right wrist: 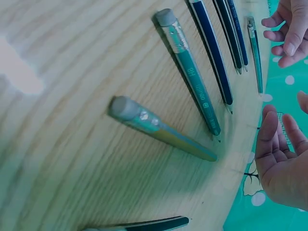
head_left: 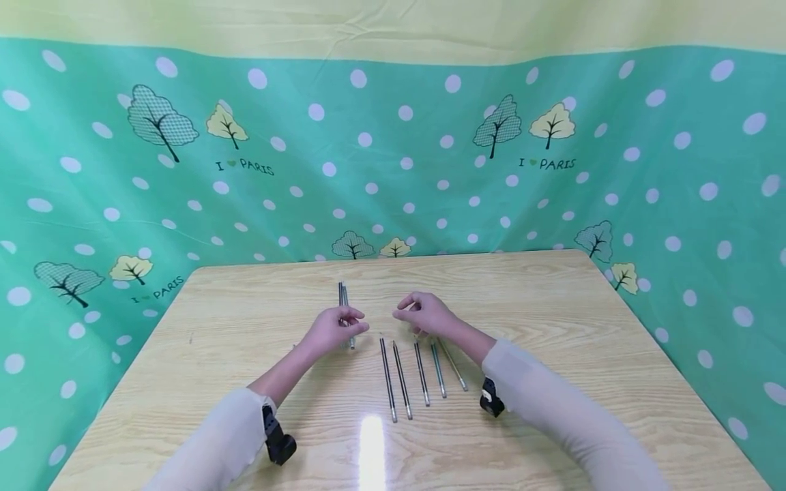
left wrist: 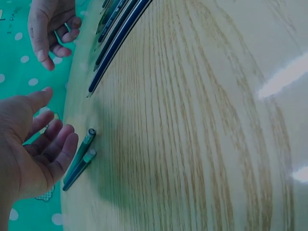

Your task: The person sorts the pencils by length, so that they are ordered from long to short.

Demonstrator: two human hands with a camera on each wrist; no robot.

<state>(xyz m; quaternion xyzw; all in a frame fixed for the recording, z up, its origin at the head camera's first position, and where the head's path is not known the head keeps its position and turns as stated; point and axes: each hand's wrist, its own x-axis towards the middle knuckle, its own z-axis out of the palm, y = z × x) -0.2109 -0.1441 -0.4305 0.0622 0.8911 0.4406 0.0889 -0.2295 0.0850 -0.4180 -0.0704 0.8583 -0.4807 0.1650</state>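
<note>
My left hand (head_left: 334,329) hovers over two pencils (head_left: 346,296) lying at the left, partly covering them in the head view. Its fingers are loosely bent with nothing between them. Facing it, my right hand (head_left: 428,315) is also empty, fingers relaxed, above the tips of a spread row. That row has several dark pencils (head_left: 388,382), a green pencil (head_left: 439,372) and an olive-yellow pencil (head_left: 454,368), eraser ends towards me. In the right wrist view, the green pencil (right wrist: 195,79) shows HB lettering, and another dark pencil (right wrist: 159,224) lies at the bottom edge.
Everything lies on a light wood-grain table (head_left: 522,293). Behind it hangs a green dotted cloth (head_left: 405,164) with tree prints. Small black cameras are strapped to the left wrist (head_left: 279,443) and right wrist (head_left: 491,401). A bright light reflection (head_left: 371,450) falls near the front.
</note>
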